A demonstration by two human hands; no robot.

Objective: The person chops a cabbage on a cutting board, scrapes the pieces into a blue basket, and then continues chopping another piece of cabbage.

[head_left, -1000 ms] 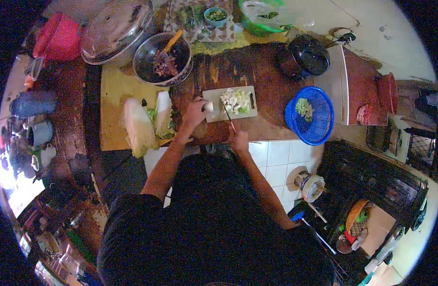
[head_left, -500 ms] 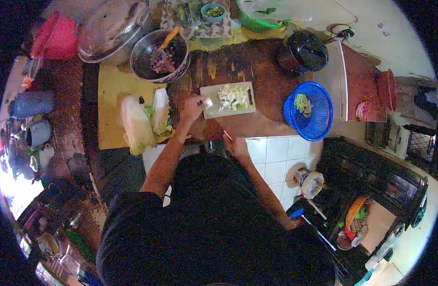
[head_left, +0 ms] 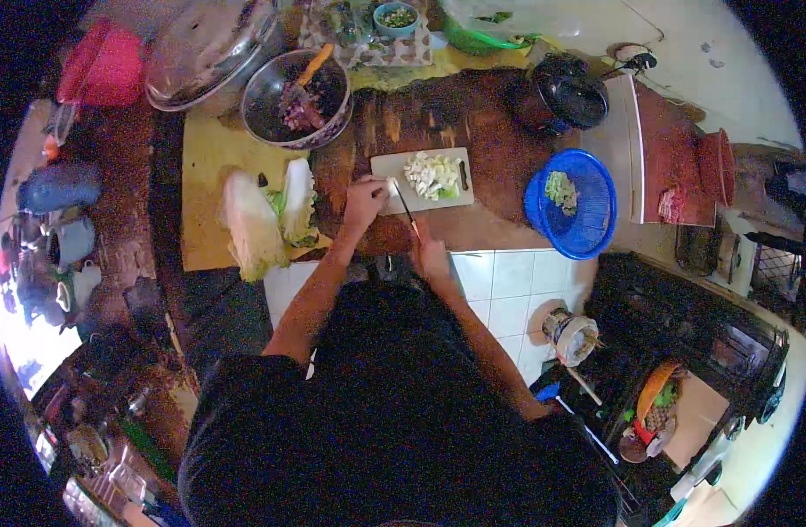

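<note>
On the white cutting board (head_left: 463,200) lies a heap of chopped pale cabbage (head_left: 433,175). My left hand (head_left: 365,204) is at the board's left edge, its fingers closed on a small white cabbage piece (head_left: 392,185). A knife (head_left: 404,204) is in my right hand (head_left: 430,255), which grips its handle just below the board. The blade points up and left, its tip beside the cabbage piece. Left of the board, two long pieces of Chinese cabbage (head_left: 248,220) lie on a yellow surface (head_left: 203,189).
Behind my left hand stands a bowl (head_left: 261,126) of reddish chopped food with an orange-handled utensil (head_left: 315,65). A blue basket (head_left: 601,202) with pale green pieces is to the right. A black pot (head_left: 568,92) and a large metal lid (head_left: 201,48) stand farther back.
The knife has swung up onto the board's left part, beside the held piece. My right hand has turned with it. My left hand has lowered and moved slightly right.
</note>
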